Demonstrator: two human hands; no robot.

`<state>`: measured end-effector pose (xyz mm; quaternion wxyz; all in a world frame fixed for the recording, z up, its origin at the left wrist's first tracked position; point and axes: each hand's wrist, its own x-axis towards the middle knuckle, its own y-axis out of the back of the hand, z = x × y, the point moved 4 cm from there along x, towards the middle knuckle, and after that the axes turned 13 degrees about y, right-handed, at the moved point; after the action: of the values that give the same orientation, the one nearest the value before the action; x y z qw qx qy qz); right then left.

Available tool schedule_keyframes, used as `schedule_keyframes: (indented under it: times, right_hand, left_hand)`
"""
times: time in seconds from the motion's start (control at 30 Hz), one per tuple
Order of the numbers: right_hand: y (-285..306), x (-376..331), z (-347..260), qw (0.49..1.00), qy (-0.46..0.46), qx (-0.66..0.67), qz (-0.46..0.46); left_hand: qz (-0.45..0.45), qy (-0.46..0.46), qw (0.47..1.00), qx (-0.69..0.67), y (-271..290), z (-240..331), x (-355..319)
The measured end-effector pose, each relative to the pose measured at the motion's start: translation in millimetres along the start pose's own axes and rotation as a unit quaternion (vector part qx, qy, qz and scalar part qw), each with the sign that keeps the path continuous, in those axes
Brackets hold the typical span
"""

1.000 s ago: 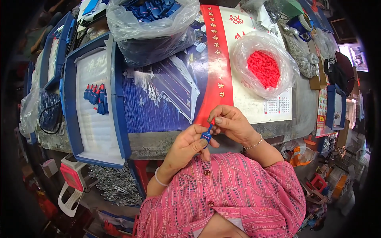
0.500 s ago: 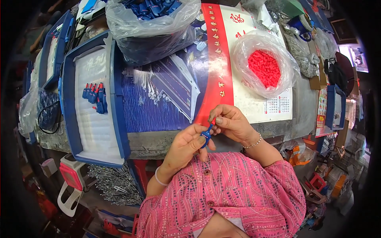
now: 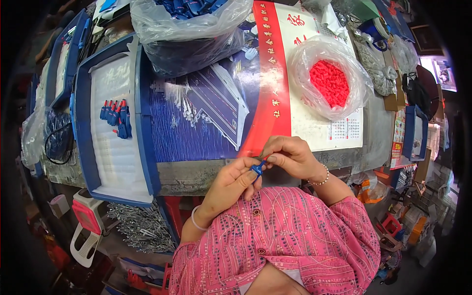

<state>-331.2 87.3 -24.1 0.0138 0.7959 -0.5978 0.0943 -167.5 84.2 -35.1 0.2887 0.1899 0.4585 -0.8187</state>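
Your left hand [image 3: 231, 182] pinches the blue piece [image 3: 257, 169] between thumb and fingers. Your right hand [image 3: 294, 158] has thumb and forefinger closed at the piece's red end; their exact contact is partly hidden. Piece position: between both hands, before your chest, near the table edge [image 3: 196, 179]. To your left, similar red-tipped pieces [image 3: 116, 116] lie in a blue tray [image 3: 152, 142]; ahead right, a clear bag [image 3: 360, 81] holds small red parts [image 3: 328, 84].

Head-worn wide fisheye, facing down, near
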Motion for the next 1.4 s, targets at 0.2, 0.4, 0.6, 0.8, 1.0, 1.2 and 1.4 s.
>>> schedule_keyframes:
  times: [0.2, 0.4, 0.6, 0.8, 1.0, 1.2, 1.4]
  right_hand:
    - [-2.2, -6.3, -6.8, 0.996, 0.000, 0.084, 0.000]
    - [4.4, -6.2, -3.5, 0.988, -0.046, 0.143, -0.028]
    - [1.5, -9.2, 2.8, 0.991, -0.050, 0.125, 0.014]
    - [-10.4, 2.2, -12.5, 0.998, 0.054, -0.027, -0.024]
    - [-7.6, 13.6, -44.7, 0.927, 0.175, -0.291, -0.158]
    - [-15.4, 13.5, -64.6, 0.803, 0.236, -0.446, -0.316]
    - [-18.5, 5.0, -53.4, 0.817, 0.183, -0.442, -0.322]
  left_hand:
    - [-0.022, 0.018, 0.999, 0.024, -5.3, 0.8, -5.6]
    - [-0.045, 0.021, 0.999, 0.018, -5.9, -2.2, -6.2]
    - [-0.034, 0.018, 0.999, 0.007, -4.7, 1.0, -3.1]
    - [0.026, -0.028, 0.999, 0.018, -4.7, 1.9, -15.4]
    - [-0.025, -0.010, 0.996, 0.087, -5.3, -1.0, -8.1]
    - [-0.014, -0.076, 0.971, 0.224, -5.1, -4.2, -10.0]
    - [-0.018, -0.003, 0.979, 0.201, -5.7, 0.9, -11.3]
